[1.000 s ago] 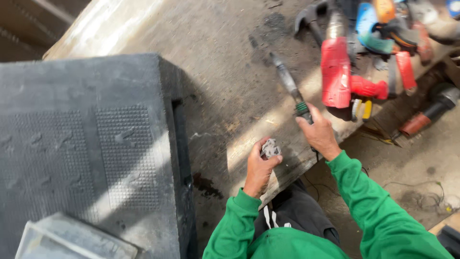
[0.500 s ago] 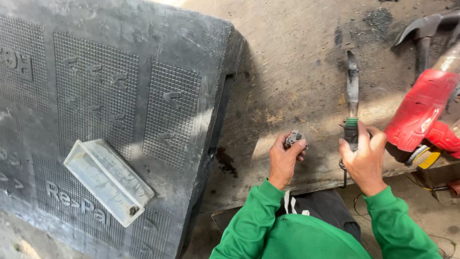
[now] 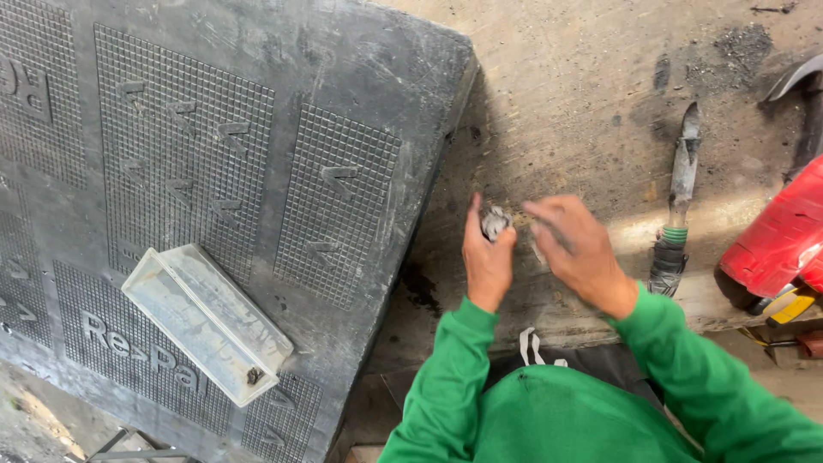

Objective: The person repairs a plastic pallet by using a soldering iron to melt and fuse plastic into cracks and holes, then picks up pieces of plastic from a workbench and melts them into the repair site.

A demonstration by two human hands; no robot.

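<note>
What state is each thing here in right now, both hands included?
left hand: closed around a small grey crumpled piece, held above the bench.
right hand: blurred, fingers spread, empty, beside the piece.
hand tool with green band: lying flat on the workbench, untouched.
clear plastic tray: resting on the dark grey pallet.
red power tool: lying at the bench edge.

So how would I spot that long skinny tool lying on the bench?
Find the big red power tool at the workbench's right edge. Just left of it lies the slim screwdriver-like tool, alone, untouched. Only it has a green band above its dark handle.
</note>
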